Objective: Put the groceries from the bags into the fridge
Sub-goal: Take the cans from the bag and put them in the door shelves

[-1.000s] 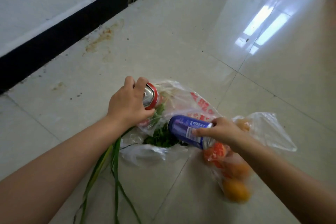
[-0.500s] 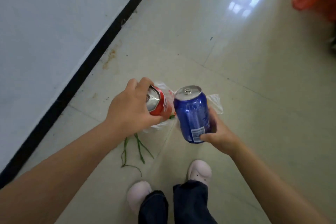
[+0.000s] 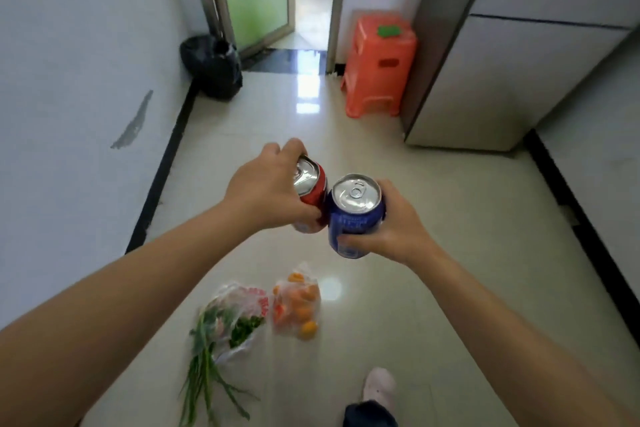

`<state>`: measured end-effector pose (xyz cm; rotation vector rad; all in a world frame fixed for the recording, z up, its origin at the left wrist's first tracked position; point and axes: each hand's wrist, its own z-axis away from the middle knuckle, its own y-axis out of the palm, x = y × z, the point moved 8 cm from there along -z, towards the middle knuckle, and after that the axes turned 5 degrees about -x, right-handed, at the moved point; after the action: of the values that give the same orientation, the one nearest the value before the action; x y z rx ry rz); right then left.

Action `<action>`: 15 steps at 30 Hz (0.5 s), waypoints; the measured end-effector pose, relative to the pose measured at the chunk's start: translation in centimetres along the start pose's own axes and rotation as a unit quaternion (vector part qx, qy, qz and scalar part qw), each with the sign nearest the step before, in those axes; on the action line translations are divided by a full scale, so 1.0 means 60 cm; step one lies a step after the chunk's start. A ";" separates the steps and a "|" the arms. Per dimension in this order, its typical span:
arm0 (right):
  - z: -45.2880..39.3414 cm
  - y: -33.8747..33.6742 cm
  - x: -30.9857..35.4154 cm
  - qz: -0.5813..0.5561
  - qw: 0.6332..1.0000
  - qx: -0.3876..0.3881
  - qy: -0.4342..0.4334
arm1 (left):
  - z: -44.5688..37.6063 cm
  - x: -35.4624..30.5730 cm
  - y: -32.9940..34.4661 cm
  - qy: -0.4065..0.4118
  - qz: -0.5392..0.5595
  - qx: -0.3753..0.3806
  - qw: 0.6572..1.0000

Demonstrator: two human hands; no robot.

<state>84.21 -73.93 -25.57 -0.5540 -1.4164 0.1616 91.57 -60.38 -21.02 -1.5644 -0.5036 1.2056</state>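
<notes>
**A:** Since a second ago you've stood up from the bags and both cans came up with you, so now the view shows the hallway instead of just floor.

**B:** Yep. Your left hand (image 3: 266, 189) has its fingers wrapped round the red soda can (image 3: 310, 185), and your right hand (image 3: 391, 224) grips the blue soda can (image 3: 355, 215). They're held upright, side by side, practically touching.

**A:** And the fridge (image 3: 512, 55)?

**B:** Ahead on your right, past the orange stool (image 3: 379, 62), doors closed. Nothing's inside it yet as far as I can see.

**A:** So barely started?

**B:** I'd say so. Down on the floor, the bag of greens (image 3: 235, 319) and the bag of oranges (image 3: 298, 305) are waiting, and you'll need a free hand for that door.
</notes>
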 end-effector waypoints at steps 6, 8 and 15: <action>-0.004 -0.301 -0.001 0.091 0.987 -0.132 -0.009 | -0.119 -0.298 0.017 0.121 -0.036 0.004 0.992; -0.019 -0.402 -0.016 0.121 0.980 -0.157 -0.010 | -0.163 -0.395 0.037 0.148 -0.042 0.007 0.988; -0.147 -0.778 -0.031 0.191 0.956 -0.219 -0.042 | -0.361 -0.700 0.066 0.174 -0.037 -0.037 0.983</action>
<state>82.28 -117.40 -6.38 -1.2018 -1.4216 0.1800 92.62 -105.80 -7.41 -1.7595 -0.3761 0.8396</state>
